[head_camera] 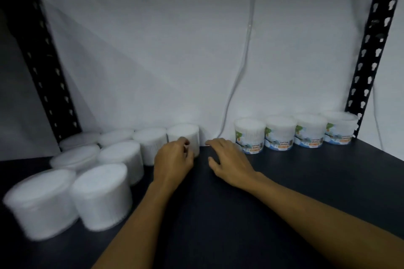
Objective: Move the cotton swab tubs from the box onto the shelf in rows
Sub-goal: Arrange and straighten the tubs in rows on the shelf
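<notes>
Left hand (172, 161) touching round white tub (184, 135), matte shelf (284, 181)

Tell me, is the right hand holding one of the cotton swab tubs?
No, the right hand lies open on the dark shelf, in the gap between the plain white tubs and the labelled tubs.

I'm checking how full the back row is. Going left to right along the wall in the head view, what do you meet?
Left black upright → four plain white tubs → left hand → right hand → four labelled tubs → right black upright.
</notes>
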The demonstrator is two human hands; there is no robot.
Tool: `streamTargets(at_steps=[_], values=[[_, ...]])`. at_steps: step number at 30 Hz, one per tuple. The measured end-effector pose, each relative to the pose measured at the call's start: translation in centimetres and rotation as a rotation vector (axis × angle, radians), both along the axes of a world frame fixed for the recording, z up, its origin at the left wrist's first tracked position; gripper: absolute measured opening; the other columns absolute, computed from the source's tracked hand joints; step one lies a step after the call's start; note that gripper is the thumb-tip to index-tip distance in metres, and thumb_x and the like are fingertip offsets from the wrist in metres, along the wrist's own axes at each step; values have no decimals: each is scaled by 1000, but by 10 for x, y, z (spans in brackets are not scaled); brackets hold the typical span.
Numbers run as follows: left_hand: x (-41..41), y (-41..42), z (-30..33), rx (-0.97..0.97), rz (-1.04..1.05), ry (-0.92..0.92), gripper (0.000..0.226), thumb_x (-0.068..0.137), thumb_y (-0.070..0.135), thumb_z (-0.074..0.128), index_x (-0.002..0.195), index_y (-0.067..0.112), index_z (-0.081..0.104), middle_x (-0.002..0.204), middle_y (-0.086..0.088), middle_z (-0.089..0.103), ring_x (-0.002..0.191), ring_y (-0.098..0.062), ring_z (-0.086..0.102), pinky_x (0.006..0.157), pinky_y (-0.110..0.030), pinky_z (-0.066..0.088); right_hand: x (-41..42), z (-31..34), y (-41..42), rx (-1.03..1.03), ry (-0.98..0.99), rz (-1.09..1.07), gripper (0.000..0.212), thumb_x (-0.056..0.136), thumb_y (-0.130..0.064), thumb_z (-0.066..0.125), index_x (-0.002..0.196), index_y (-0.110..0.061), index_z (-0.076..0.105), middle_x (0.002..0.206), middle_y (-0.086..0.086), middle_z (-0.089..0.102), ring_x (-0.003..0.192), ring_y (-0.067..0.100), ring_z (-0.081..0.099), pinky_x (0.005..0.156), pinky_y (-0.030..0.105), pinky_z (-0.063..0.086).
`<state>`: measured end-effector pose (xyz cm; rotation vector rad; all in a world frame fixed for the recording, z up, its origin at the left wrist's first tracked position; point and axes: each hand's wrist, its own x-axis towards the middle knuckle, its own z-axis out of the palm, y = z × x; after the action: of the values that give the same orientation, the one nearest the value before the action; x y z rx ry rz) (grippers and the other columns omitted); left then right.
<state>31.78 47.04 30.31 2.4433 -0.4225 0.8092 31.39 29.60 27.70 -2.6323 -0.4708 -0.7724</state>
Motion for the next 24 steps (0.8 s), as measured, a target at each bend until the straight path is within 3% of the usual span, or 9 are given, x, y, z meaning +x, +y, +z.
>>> streamTargets(at_steps=[3,7,10,15,17,19,24], values=[[7,8,1,12,81,-79,14,86,17,57,91,9,67,84,-6,67,88,-23,56,65,-41,51,17,1,23,34,-113,-1,50,88,-22,56,135,-14,42,138,5,41,121,25,42,84,40,50],[16,14,4,78,163,-218,19,76,13,56,85,9,72,81,-7,69,83,-27,56,59,-35,49,38,4,42,62,-186,17,61,85,-22,59,140,-14,37,150,14,28,135,32,30,102,43,41],[19,17,5,68,173,-277,45,72,26,38,96,7,72,96,-13,68,95,-33,60,74,-41,49,47,6,46,77,-166,79,63,84,-25,56,142,-16,34,152,13,25,139,29,23,106,44,37],[22,14,3,129,197,-90,81,69,44,21,128,-1,56,121,-22,60,118,-38,52,104,-48,35,49,4,43,123,-72,118,59,85,-32,46,141,-16,38,151,10,28,140,23,22,108,44,35],[24,16,0,183,216,-39,79,73,44,25,135,1,49,123,-17,60,119,-34,51,110,-45,26,49,5,42,140,-36,123,56,88,-31,48,141,-18,37,153,8,25,139,24,25,107,43,36],[26,17,-2,186,217,-36,68,78,34,44,138,2,44,125,-15,58,120,-31,50,112,-43,22,48,5,41,162,-9,132,54,90,-28,52,141,-19,35,154,5,20,136,25,31,105,42,39],[21,17,0,153,171,-52,67,78,25,63,139,3,44,127,-15,57,121,-30,50,110,-40,24,43,5,37,202,58,159,56,90,-30,57,139,-19,35,156,4,7,137,25,31,105,38,38]])
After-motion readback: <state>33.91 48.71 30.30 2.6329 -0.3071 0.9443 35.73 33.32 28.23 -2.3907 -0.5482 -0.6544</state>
